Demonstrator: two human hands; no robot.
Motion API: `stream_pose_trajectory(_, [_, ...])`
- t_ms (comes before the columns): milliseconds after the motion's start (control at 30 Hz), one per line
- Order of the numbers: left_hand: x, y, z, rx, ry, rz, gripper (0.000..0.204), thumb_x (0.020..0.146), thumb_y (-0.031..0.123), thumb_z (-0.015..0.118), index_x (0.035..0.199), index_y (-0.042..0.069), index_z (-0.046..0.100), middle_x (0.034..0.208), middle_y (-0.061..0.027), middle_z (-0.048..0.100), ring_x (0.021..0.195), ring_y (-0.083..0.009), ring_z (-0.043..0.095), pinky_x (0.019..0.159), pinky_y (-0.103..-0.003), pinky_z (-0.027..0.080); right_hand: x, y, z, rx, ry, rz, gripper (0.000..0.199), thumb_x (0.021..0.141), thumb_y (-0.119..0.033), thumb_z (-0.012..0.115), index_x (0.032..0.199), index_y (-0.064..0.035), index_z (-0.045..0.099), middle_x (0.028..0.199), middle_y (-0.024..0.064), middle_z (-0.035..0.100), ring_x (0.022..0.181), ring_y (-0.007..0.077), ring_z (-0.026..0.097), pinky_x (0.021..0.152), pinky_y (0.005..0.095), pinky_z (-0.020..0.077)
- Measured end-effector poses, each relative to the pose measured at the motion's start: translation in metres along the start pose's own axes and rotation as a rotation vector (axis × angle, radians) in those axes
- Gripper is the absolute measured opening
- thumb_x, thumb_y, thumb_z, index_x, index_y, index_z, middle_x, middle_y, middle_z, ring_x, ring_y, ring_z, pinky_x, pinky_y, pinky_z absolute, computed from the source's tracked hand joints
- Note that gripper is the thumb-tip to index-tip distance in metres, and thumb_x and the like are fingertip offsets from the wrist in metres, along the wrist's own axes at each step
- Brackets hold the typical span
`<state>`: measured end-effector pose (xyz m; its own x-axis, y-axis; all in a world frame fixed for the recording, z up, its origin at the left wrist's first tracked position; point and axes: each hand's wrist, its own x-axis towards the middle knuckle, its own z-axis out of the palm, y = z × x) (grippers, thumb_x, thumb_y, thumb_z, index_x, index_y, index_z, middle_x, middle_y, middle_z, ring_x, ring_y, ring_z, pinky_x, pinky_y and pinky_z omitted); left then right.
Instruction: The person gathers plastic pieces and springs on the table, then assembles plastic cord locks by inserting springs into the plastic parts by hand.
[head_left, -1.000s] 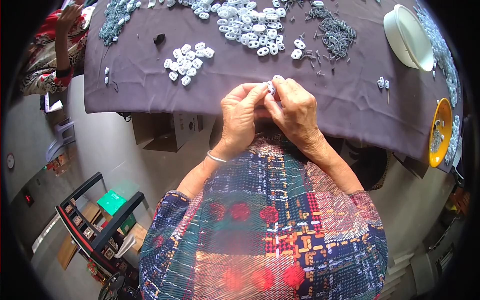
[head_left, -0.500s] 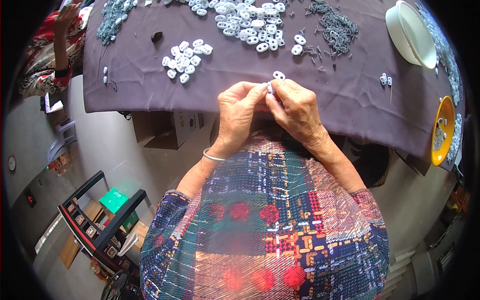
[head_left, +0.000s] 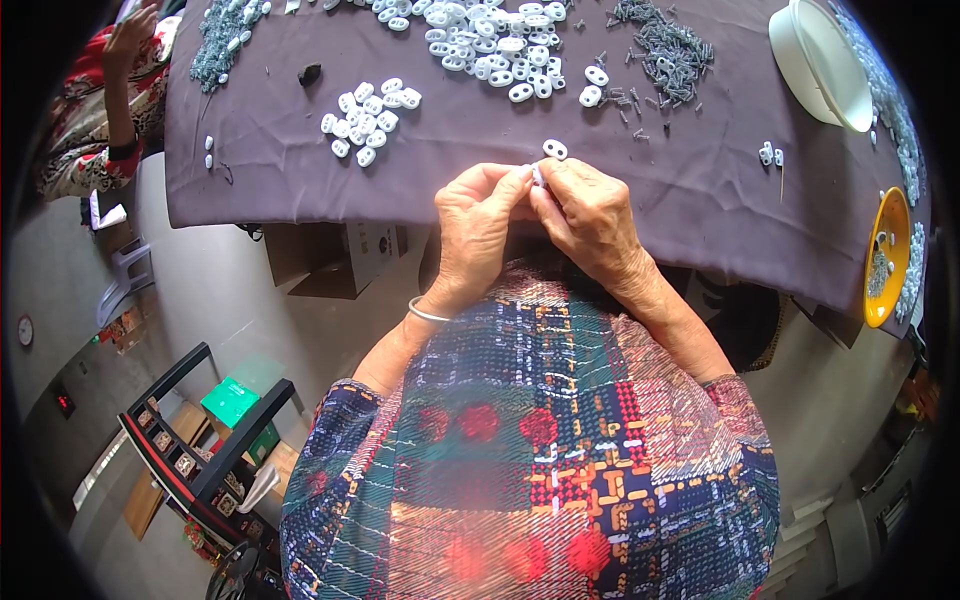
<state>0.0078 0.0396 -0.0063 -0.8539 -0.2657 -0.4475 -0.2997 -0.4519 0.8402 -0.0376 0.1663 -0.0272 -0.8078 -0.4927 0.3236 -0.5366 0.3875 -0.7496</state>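
Observation:
Both hands meet at the near edge of the cloth-covered table, fingertips pinched together. Between them shows a small white two-hole plastic piece [head_left: 538, 177], mostly covered by fingers. My left hand [head_left: 478, 212] grips it with thumb and forefinger; my right hand [head_left: 592, 210] pinches it from the other side. Just beyond the fingertips lies a loose white two-hole piece [head_left: 555, 149]. A small cluster of such pieces [head_left: 366, 122] rests to the left, and a large heap [head_left: 495, 45] farther off. Right of that heap is a pile of small grey pins [head_left: 672, 60].
A white basin [head_left: 815, 65] stands tilted at the far right, with a yellow bowl [head_left: 887, 255] nearer, holding small parts. Two white pieces [head_left: 770, 155] and a thin stick lie on the right. At the far left, another person's arm [head_left: 118, 90] reaches alongside the table.
Both hands stay nearly in place, still closed around the small white piece. The whole view has shifted very slightly; nothing on the table has visibly moved.

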Motion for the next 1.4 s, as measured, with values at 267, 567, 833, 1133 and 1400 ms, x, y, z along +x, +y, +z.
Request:
stream_pose_trajectory(267, [-0.001,0.0,0.001,-0.001,0.004,-0.006,0.012,0.086,0.008,0.059,0.088,-0.004,0.062,0.08,-0.0088,0.065,0.069,-0.0119,0.062,0.063,-0.023,0.053,-0.001,0.0,0.001,-0.005,0.012,-0.022,0.016,0.073,-0.001,0.063,0.087,0.0009,0.055,0.071,0.0129,0.055,0.064,0.0286,0.057,0.057,0.035,0.0468])
stream_pose_trajectory(567, [-0.003,-0.001,-0.001,0.015,0.004,-0.025,0.008,0.084,0.004,0.061,0.089,-0.001,0.063,0.086,-0.0053,0.065,0.075,-0.0079,0.06,0.071,-0.021,0.049,0.0,0.001,0.002,-0.009,0.012,-0.103,0.014,0.071,0.001,0.061,0.083,0.0005,0.054,0.069,0.0128,0.053,0.062,0.0292,0.056,0.055,0.0359,0.0459])
stream_pose_trajectory(833, [-0.002,0.005,0.0,-0.089,-0.018,-0.052,0.014,0.088,0.012,0.057,0.09,-0.002,0.06,0.082,-0.0079,0.064,0.07,-0.0129,0.063,0.064,-0.026,0.055,-0.001,0.0,0.008,0.011,0.12,-0.043,0.021,0.073,-0.003,0.065,0.092,0.0014,0.056,0.072,0.0121,0.057,0.062,0.0264,0.058,0.058,0.0332,0.0488])
stream_pose_trajectory(1133, [-0.003,0.008,-0.007,-0.075,-0.052,-0.069,0.014,0.088,0.012,0.057,0.089,-0.001,0.06,0.079,-0.0082,0.064,0.068,-0.0144,0.064,0.062,-0.027,0.056,0.004,-0.009,-0.004,-0.023,0.022,-0.019,0.025,0.073,-0.005,0.066,0.095,0.0003,0.057,0.072,0.0115,0.057,0.061,0.0233,0.058,0.053,0.0318,0.0481])
stream_pose_trajectory(1400, [-0.009,0.02,-0.016,0.109,-0.112,-0.116,0.013,0.087,0.012,0.058,0.085,-0.001,0.06,0.077,-0.0068,0.064,0.066,-0.012,0.062,0.061,-0.023,0.051,0.002,-0.009,-0.009,0.14,-0.035,-0.046,0.017,0.072,-0.007,0.066,0.087,-0.0013,0.059,0.067,0.009,0.058,0.055,0.021,0.058,0.05,0.0292,0.0467])
